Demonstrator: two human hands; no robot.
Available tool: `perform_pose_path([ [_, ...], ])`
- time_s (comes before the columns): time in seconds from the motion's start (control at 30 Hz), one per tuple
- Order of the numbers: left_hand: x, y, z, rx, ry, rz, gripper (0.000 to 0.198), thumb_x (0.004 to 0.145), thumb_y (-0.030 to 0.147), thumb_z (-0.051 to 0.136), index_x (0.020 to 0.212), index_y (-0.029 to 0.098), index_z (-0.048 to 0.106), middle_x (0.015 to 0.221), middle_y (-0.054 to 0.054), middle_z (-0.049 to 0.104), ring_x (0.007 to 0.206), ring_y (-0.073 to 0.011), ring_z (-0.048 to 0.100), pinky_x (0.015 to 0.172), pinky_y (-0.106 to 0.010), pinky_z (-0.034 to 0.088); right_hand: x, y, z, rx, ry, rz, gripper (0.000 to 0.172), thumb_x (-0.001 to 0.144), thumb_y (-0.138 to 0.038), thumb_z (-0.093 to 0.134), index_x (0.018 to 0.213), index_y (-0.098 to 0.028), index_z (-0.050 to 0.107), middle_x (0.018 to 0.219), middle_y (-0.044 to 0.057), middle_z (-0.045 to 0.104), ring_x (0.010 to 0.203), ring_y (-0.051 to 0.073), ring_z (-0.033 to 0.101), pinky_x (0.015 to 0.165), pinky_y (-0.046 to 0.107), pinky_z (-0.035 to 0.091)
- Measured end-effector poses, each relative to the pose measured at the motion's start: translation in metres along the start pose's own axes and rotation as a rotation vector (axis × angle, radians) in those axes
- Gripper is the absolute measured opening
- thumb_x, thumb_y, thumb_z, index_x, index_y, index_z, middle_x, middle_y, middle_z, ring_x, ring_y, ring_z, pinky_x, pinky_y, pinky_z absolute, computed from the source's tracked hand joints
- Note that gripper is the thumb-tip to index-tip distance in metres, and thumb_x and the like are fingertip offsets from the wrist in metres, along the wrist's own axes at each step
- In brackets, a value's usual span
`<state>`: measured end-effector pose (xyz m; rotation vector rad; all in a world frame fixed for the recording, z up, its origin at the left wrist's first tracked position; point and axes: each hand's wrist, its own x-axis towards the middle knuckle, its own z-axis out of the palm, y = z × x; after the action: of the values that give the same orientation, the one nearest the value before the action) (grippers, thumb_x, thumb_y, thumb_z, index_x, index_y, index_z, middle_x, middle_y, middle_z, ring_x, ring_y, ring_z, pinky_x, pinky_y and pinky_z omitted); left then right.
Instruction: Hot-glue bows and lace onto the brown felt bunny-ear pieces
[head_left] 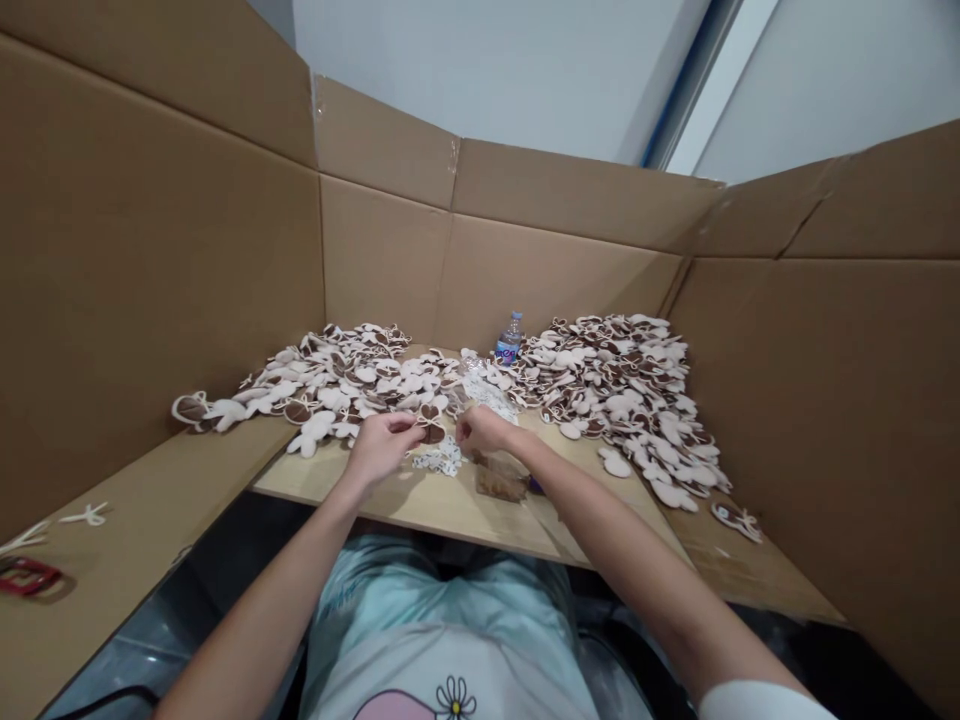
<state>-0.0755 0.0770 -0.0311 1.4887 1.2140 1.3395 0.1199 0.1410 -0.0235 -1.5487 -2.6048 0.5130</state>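
Between the fingertips of my left hand [384, 445] is a brown, rounded felt-like ornament [432, 424] with a cream string bow. My right hand [480, 430] is just to its right, fingers pinched; what they hold, if anything, is too small to make out. Below the two hands lies a small heap of white pieces [442, 458], perhaps tags. A clear plastic bag or box [501, 480] with brown contents sits under my right wrist. Beyond my right hand, more white pieces [487, 393] are spread on the board.
Large piles of brown-and-white ornaments lie at left [352, 372] and right [622, 385]. A water bottle [510, 340] stands at the back. Tall cardboard walls [555, 265] surround the wooden board [405, 500]. A red object [28, 576] and a loose cream bow [86, 514] lie far left.
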Motion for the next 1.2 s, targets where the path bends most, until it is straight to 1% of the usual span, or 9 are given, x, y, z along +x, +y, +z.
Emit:
perform_pose_path([
  [0.13,-0.003,0.002,0.003,-0.052,0.019,0.015,0.014,0.068,0.025,0.064,0.077,0.02,0.055,0.059,0.003,0.062,0.051,-0.0131,0.054,0.05,-0.023,0.039,-0.012,0.005,-0.01,0.139,0.196,-0.056,0.015,0.088,-0.026,0.067,0.094,-0.013,0.068,0.094,0.003,0.07,0.079,0.016,0.066,0.071,0.031,0.055],
  [0.2,-0.008,0.008,0.006,-0.079,0.034,0.035,0.019,0.071,0.027,0.063,0.08,0.023,0.047,0.057,0.006,0.058,0.052,-0.013,0.054,0.051,-0.022,0.039,-0.028,0.007,-0.014,0.221,0.328,-0.076,0.005,0.081,-0.017,0.07,0.081,-0.013,0.071,0.079,0.002,0.071,0.071,0.014,0.064,0.067,0.026,0.052],
  [0.27,-0.014,0.017,0.008,-0.092,0.04,0.077,0.019,0.074,0.027,0.062,0.081,0.024,0.044,0.059,0.007,0.055,0.054,-0.0125,0.054,0.052,-0.021,0.04,-0.05,0.007,-0.013,0.303,0.467,-0.092,0.005,0.078,-0.014,0.067,0.077,-0.014,0.072,0.075,0.004,0.072,0.068,0.014,0.064,0.065,0.025,0.05],
  [0.4,-0.032,0.036,0.017,-0.061,-0.008,0.211,0.006,0.08,0.026,0.061,0.081,0.021,0.058,0.076,0.001,0.064,0.07,-0.015,0.063,0.064,-0.023,0.047,-0.105,0.002,0.004,0.455,0.692,-0.112,0.012,0.082,-0.022,0.062,0.078,-0.017,0.072,0.082,0.007,0.075,0.074,0.018,0.068,0.068,0.028,0.053],
  [0.57,-0.055,0.044,0.033,-0.061,-0.16,0.204,0.018,0.086,0.028,0.059,0.093,0.02,0.074,0.094,-0.006,0.077,0.087,-0.0221,0.07,0.077,-0.031,0.054,-0.16,-0.009,0.033,0.625,0.885,-0.095,0.012,0.084,-0.025,0.064,0.079,-0.02,0.073,0.081,0.007,0.072,0.073,0.019,0.067,0.062,0.028,0.053],
  [0.73,-0.069,0.042,0.043,-0.001,-0.194,0.197,0.021,0.087,0.03,0.062,0.1,0.024,0.078,0.099,-0.004,0.078,0.087,-0.0216,0.071,0.078,-0.031,0.056,-0.181,-0.031,0.04,0.815,0.958,-0.112,0.004,0.083,-0.024,0.069,0.081,-0.022,0.07,0.08,0.003,0.07,0.075,0.016,0.067,0.067,0.026,0.054],
  [0.83,-0.074,0.044,0.047,0.015,-0.195,0.203,0.02,0.085,0.028,0.064,0.099,0.023,0.079,0.098,-0.005,0.079,0.087,-0.022,0.072,0.081,-0.032,0.058,-0.184,-0.041,0.039,0.863,0.983,-0.097,0.008,0.08,-0.024,0.074,0.081,-0.021,0.066,0.076,0.002,0.07,0.072,0.015,0.067,0.068,0.026,0.056],
  [0.97,-0.081,0.05,0.051,0.012,-0.19,0.28,0.02,0.082,0.022,0.067,0.097,0.02,0.079,0.097,-0.007,0.078,0.089,-0.0217,0.071,0.081,-0.032,0.059,-0.184,-0.044,0.04,0.914,0.962,-0.075,0.016,0.076,-0.026,0.078,0.08,-0.021,0.064,0.074,0.002,0.071,0.07,0.016,0.069,0.067,0.027,0.058],
  [1.2,-0.087,0.05,0.054,-0.008,-0.282,0.4,0.024,0.077,0.014,0.068,0.099,0.017,0.076,0.096,-0.008,0.071,0.09,-0.0198,0.069,0.081,-0.029,0.06,-0.185,-0.047,0.042,0.961,0.978,-0.061,0.018,0.073,-0.025,0.079,0.076,-0.021,0.062,0.069,0.001,0.071,0.066,0.017,0.071,0.064,0.028,0.059],
])
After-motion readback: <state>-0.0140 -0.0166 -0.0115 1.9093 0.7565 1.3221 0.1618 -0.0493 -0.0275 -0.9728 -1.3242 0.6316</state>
